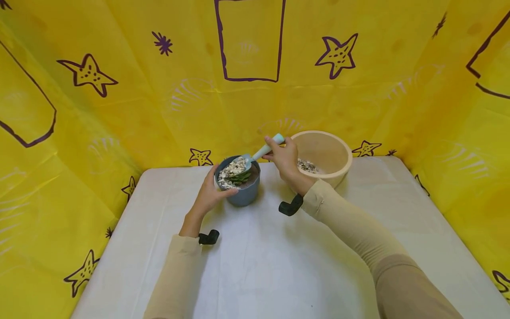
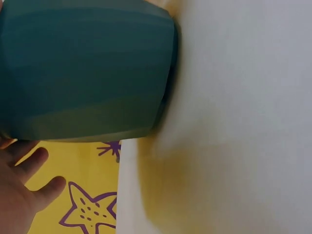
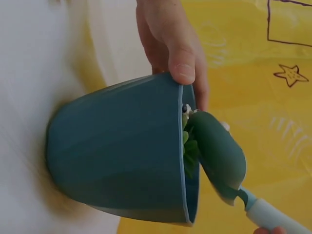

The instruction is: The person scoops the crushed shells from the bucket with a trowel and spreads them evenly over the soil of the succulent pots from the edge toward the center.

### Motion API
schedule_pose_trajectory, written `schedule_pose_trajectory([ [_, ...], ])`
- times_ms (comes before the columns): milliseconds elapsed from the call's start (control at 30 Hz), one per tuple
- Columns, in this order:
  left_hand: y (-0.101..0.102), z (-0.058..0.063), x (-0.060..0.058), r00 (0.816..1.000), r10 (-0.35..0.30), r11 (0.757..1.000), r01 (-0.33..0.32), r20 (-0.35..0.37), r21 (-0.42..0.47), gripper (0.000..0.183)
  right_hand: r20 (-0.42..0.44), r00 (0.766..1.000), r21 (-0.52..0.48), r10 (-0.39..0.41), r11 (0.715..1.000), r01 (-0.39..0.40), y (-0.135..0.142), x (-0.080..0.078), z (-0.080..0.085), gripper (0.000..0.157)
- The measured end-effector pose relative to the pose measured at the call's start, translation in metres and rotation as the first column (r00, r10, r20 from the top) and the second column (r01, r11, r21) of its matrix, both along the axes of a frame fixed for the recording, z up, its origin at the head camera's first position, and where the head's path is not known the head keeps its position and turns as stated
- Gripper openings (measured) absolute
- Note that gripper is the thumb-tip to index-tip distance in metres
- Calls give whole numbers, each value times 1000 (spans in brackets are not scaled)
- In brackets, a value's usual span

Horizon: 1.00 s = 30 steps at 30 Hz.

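A blue-green plant pot [image 1: 244, 196] stands on the table with a green succulent [image 1: 241, 178] in it. Pale gravel [image 1: 226, 180] covers the left part inside the pot. My left hand [image 1: 209, 191] holds the pot at its left side, the thumb on the near rim. In my right hand [image 1: 287, 160] the pale handle of a small trowel [image 1: 261, 152] is pinched. The trowel's blade [image 3: 219, 151] tilts over the pot's opening, close above the leaves, with gravel on it in the head view. The left wrist view shows mostly the pot's wall [image 2: 87, 73].
A large beige tub [image 1: 345, 160] stands right of the pot, beside my right wrist, with some gravel [image 1: 307, 166] at its bottom. The white-covered table [image 1: 255, 266] ends at a yellow patterned cloth [image 1: 247, 106] behind and at both sides.
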State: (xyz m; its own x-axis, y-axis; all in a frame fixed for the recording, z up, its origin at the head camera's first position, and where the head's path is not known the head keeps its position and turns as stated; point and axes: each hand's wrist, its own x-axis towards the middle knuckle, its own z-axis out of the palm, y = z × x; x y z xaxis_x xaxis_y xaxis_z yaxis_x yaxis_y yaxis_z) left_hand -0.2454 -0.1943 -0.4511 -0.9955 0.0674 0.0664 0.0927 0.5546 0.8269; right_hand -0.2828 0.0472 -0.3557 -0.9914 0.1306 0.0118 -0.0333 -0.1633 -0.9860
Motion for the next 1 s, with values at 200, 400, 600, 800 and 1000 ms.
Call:
schedule_pose_trajectory([
  [200,8,-2,6,998,48,999,-48,-31,-1,116,-24,1000,23,-12,1000,13,5,0,-1,31],
  [400,4,2,4,1000,-8,999,8,-9,-36,116,-21,1000,32,-18,999,18,6,0,-1,31],
  [600,-1,4,-3,997,-58,998,59,47,-6,121,-28,999,40,-17,999,18,6,0,-1,31],
  [800,0,0,-3,999,-40,999,40,9,7,118,-34,999,78,-18,997,20,4,2,0,33],
  [1000,4,-5,0,999,-9,1000,9,-43,4,115,-35,999,100,-19,995,23,4,4,1,34],
])
